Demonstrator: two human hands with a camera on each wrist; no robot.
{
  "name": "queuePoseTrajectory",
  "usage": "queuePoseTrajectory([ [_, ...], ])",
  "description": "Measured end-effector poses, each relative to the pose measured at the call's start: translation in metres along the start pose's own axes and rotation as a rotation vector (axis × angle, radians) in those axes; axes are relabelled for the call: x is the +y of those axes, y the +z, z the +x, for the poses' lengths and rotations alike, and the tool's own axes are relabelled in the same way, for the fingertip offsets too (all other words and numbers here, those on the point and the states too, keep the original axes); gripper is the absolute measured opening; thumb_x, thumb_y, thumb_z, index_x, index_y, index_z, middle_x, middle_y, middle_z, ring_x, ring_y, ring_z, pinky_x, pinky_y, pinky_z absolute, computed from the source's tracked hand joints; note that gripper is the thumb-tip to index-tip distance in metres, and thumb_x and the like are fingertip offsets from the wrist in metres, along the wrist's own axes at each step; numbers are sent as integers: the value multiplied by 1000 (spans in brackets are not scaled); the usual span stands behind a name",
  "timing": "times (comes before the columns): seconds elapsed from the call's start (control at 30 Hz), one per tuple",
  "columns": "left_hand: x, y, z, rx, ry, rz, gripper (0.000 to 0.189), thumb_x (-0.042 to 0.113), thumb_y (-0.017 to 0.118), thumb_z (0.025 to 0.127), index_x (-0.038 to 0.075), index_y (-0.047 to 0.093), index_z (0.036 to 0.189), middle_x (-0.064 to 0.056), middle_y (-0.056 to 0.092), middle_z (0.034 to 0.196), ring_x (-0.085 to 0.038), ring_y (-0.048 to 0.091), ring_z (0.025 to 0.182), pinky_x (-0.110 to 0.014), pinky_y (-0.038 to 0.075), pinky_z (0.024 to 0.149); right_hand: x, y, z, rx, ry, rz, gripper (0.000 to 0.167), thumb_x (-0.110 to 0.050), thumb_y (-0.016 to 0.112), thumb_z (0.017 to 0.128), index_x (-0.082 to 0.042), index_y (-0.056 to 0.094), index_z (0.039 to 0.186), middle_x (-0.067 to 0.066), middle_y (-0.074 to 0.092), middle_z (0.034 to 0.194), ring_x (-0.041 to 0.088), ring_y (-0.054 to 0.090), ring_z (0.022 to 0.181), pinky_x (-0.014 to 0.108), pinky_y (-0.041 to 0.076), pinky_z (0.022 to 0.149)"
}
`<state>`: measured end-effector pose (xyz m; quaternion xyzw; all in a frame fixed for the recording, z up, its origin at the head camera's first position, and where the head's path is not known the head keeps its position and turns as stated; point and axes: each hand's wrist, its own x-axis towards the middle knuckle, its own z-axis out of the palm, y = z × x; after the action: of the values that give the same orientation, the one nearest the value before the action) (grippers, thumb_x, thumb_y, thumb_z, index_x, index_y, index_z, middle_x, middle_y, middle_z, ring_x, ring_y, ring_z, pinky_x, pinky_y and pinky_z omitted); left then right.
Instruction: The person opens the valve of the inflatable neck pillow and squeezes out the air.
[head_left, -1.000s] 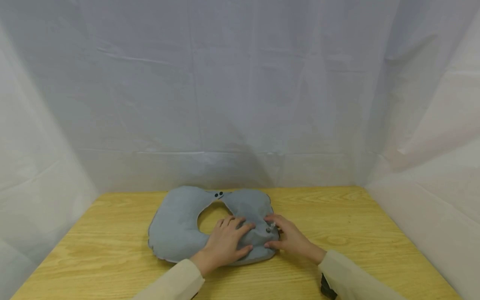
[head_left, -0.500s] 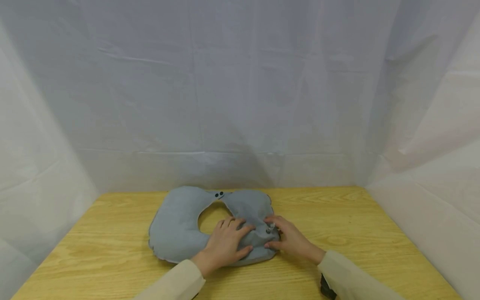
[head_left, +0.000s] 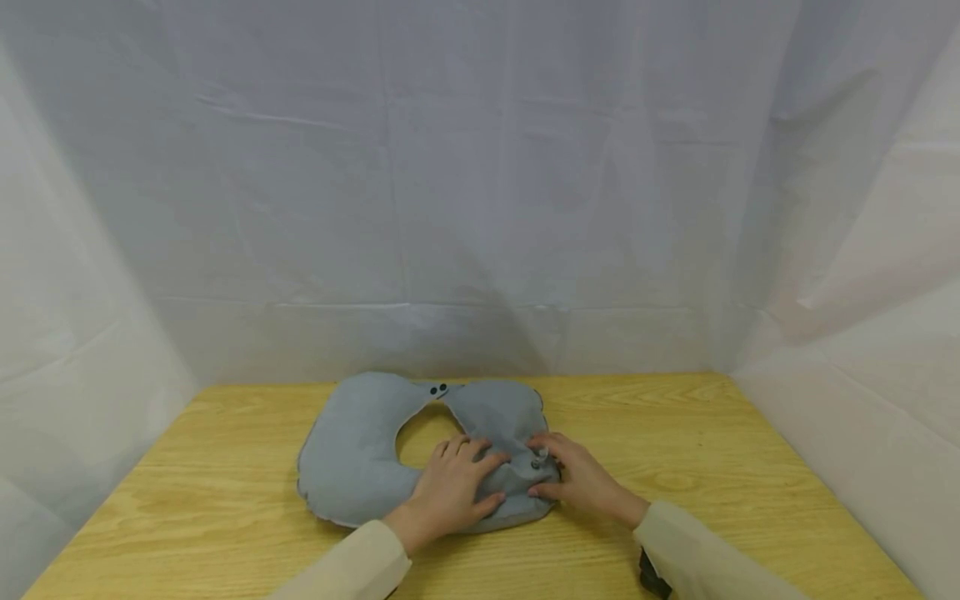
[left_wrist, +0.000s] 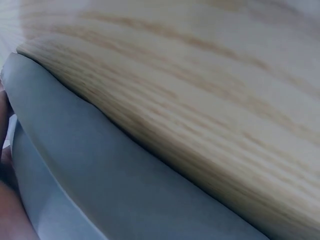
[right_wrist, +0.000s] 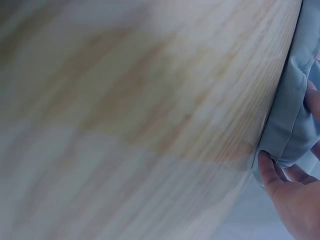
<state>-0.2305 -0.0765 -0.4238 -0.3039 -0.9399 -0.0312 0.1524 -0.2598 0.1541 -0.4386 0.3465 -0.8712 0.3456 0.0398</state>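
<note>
Your left hand [head_left: 453, 483] lies palm down with fingers spread, resting on the near right part of the grey neck pillow [head_left: 352, 450]. Your right hand [head_left: 588, 477] grips the pillow's right edge, thumb nearer you and forefinger farther off, parted to either side of the small clear valve [head_left: 540, 458]. The pillow lies on the wood-grained desk [head_left: 660, 433], left of its middle and near its far edge; two dark dots [head_left: 437, 389] mark its narrow far bridge, and bare wood shows through its central gap. Pale sleeves [head_left: 348, 562] cover your forearms, with a black object [head_left: 654, 577] beneath the right one. Creased white sheeting [head_left: 450, 183] rises behind the desk and along both sides.
</note>
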Motion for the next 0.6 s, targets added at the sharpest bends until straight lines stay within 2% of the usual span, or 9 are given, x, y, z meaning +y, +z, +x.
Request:
queuePoseTrajectory([
  [0.6, 0, 5, 1, -51, -12, 0, 48, 53, 57, 83, 30, 54, 125, -4, 53, 125, -29, 48, 114, -47, 39, 92, -2, -1, 1, -40, 18, -14, 59, -28, 73, 76, -9, 50, 127, 12, 51, 126, 30, 51, 114, 43, 46, 89],
])
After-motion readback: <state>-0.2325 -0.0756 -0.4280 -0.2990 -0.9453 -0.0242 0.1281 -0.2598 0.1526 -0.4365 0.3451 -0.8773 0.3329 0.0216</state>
